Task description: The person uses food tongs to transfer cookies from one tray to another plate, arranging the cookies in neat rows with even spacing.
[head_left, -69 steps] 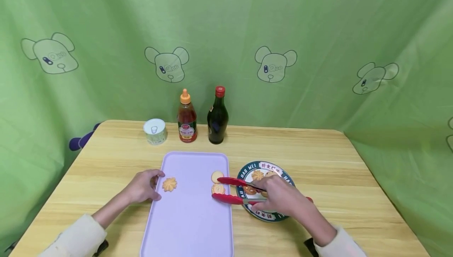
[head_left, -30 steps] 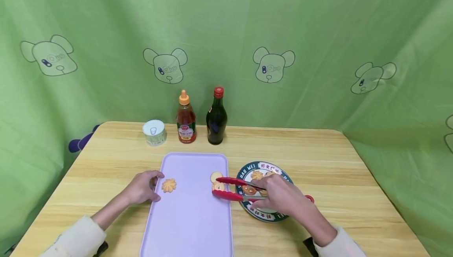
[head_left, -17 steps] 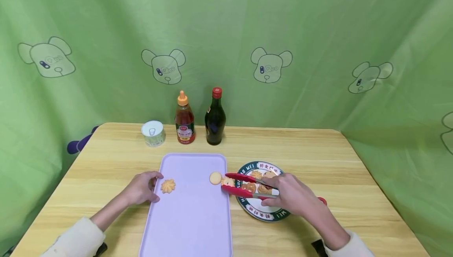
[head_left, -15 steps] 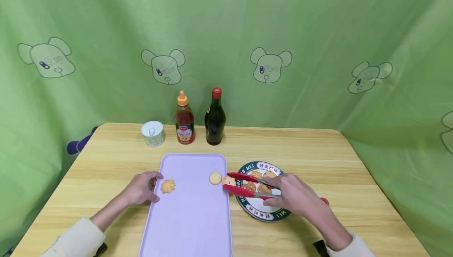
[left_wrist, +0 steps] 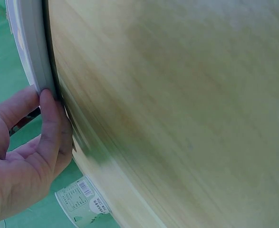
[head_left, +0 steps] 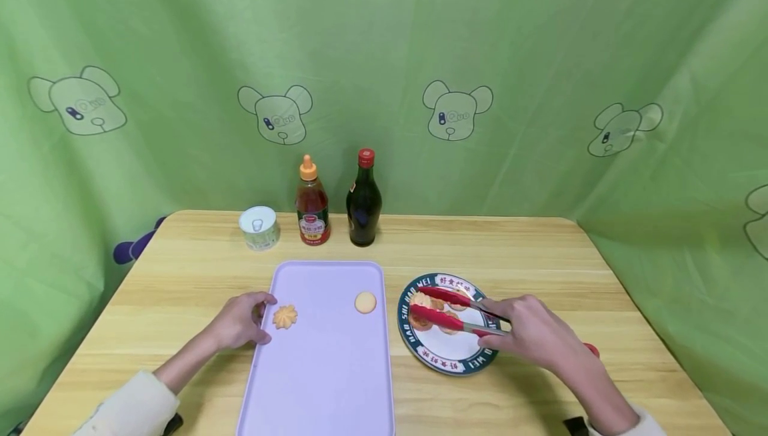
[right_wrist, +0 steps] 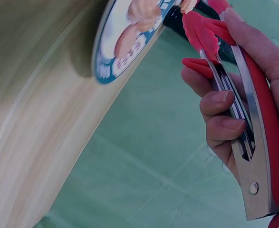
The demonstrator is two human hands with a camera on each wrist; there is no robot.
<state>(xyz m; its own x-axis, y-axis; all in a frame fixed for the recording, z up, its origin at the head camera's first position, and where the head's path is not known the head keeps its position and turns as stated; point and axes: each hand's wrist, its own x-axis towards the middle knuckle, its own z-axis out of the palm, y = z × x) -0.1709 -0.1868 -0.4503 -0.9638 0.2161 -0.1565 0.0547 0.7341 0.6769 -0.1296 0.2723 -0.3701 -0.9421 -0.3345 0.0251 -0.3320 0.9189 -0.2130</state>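
Note:
My right hand [head_left: 531,331] grips red-tipped metal tongs [head_left: 441,319], fingers and thumb wrapped round their arms in the right wrist view. Between the tong tips a pale cookie [head_left: 420,300] is held over the left part of a green-rimmed plate [head_left: 406,337]. Several cookies lie on that plate, partly covered by the tongs. At the lilac tray [head_left: 321,369], my left hand [head_left: 239,323] holds the left edge with thumb and fingers; the left wrist view shows them on its rim [left_wrist: 37,57]. A flower-shaped cookie [head_left: 285,317] and a round cookie [head_left: 365,302] lie on the tray.
Along the back of the wooden table [head_left: 522,249] stand a pull-tab can [head_left: 260,228], a sauce bottle [head_left: 313,213] with an orange cap, and a dark bottle [head_left: 363,206] with a red cap. A green curtain [head_left: 384,43] hangs behind and at the sides.
The tongs took hold of a cookie near the tray's right edge, and my right hand carried it rightward over the plate. My left hand has stayed at the tray's edge.

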